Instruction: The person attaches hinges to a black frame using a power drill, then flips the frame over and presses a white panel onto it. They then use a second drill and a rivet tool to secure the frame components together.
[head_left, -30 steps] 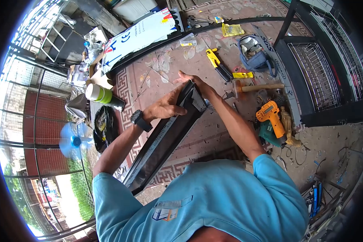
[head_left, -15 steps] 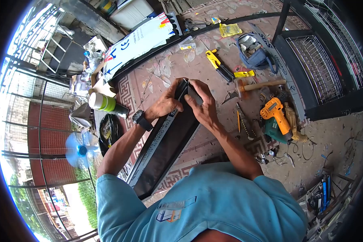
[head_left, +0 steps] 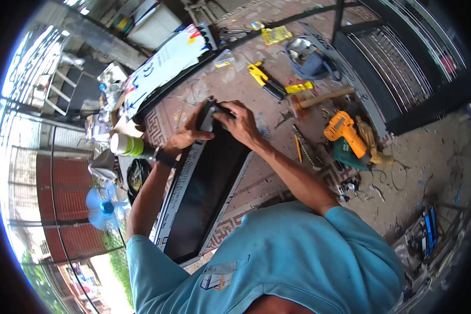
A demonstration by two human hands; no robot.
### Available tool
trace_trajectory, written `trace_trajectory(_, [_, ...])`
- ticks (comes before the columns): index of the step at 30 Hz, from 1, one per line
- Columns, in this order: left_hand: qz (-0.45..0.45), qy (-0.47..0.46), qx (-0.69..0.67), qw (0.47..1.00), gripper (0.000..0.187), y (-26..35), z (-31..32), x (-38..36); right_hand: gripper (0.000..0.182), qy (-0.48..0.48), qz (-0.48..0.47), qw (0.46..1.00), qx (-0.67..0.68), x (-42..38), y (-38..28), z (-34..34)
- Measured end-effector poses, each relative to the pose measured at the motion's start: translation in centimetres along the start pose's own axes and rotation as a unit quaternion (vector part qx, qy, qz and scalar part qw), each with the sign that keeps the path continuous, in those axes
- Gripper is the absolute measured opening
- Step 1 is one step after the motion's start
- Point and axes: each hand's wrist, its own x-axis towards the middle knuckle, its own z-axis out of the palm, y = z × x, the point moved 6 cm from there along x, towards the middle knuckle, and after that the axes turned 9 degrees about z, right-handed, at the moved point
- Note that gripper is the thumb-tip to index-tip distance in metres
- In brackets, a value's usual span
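Observation:
A long dark panel with an aluminium frame [head_left: 179, 194] slants from my lap to the carpeted work surface. Its left rail carries a printed strip reading "top quality aluminum". My left hand [head_left: 189, 133] is closed round the left side of the frame near its far end, thumb lying across the top. My right hand [head_left: 239, 124] is at the same far corner, fingers bent and thumb pressed against the frame's end. A pale grey patch shows on the rail between the hands. The right fingertips are partly hidden, and any small piece in them cannot be made out.
To the right lie a yellow-handled tool [head_left: 266, 79], a hammer [head_left: 324, 98], a pencil [head_left: 298, 148], an orange drill [head_left: 345, 133] and a blue pouch [head_left: 311, 60]. A black rack [head_left: 397, 68] stands beyond. At left are a green-white tumbler [head_left: 126, 145] and a spinning fan [head_left: 106, 208].
The whole view has shifted, so the surroundings sit further left. My right hand has loosened from its wrap and now bends over the frame's end; my left hand stays on the rail.

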Motion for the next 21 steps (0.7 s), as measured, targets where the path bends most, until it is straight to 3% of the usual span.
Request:
trace_trajectory(2, [0.015, 0.039, 0.011, 0.999, 0.084, 0.3, 0.2, 0.1, 0.025, 0.023, -0.007, 1.000, 0.000, -0.5, 0.1, 0.0])
trace_trajectory(4, [0.019, 0.035, -0.106, 0.994, 0.072, 0.3, 0.7, 1.1, 0.027, 0.037, -0.015, 0.999, -0.010, -0.8, 0.4, 0.3])
trace_trajectory(5, [-0.048, 0.072, -0.078, 0.993, 0.068, -0.4, 0.4, 0.4, 0.028, 0.031, 0.022, 0.999, 0.001, -1.0, 1.0, 0.5])
trace_trajectory(6, [-0.067, 0.075, -0.014, 0.995, 0.071, -1.2, -0.3, 0.2, 0.028, 0.068, 0.006, 0.998, -0.014, -1.5, 1.3, 0.8])
trace_trajectory(8, [-0.005, 0.096, 0.025, 0.995, 0.076, -1.5, -0.7, 0.1, 0.028, 0.116, 0.003, 0.993, -0.015, -2.4, -0.2, 0.0])
trace_trajectory(10, [0.031, 0.094, 0.025, 0.995, 0.083, -1.8, -0.8, 0.1, 0.029, 0.083, 0.075, 0.993, -0.034, -3.0, -0.3, -0.1])
trace_trajectory(12, [0.002, 0.066, -0.028, 0.997, 0.092, -2.0, -1.2, 0.6, 0.032, 0.065, 0.094, 0.993, -0.039, -3.0, 0.1, 0.5])
trace_trajectory(14, [-0.012, -0.015, -0.081, 0.997, 0.095, -2.6, -0.5, 1.1, 0.035, 0.023, 0.103, 0.994, 0.002, -2.7, -0.4, 1.0])
trace_trajectory(17, [0.065, 0.012, -0.100, 0.993, 0.097, -2.1, -0.2, 1.2, 0.028, -0.012, 0.123, 0.992, 0.016, -1.9, -1.0, 1.6])
trace_trajectory(21, [0.020, -0.007, -0.104, 0.994, 0.100, -1.3, -0.1, 0.7, 0.023, -0.015, 0.159, 0.987, 0.017, -1.7, -0.7, 2.4])
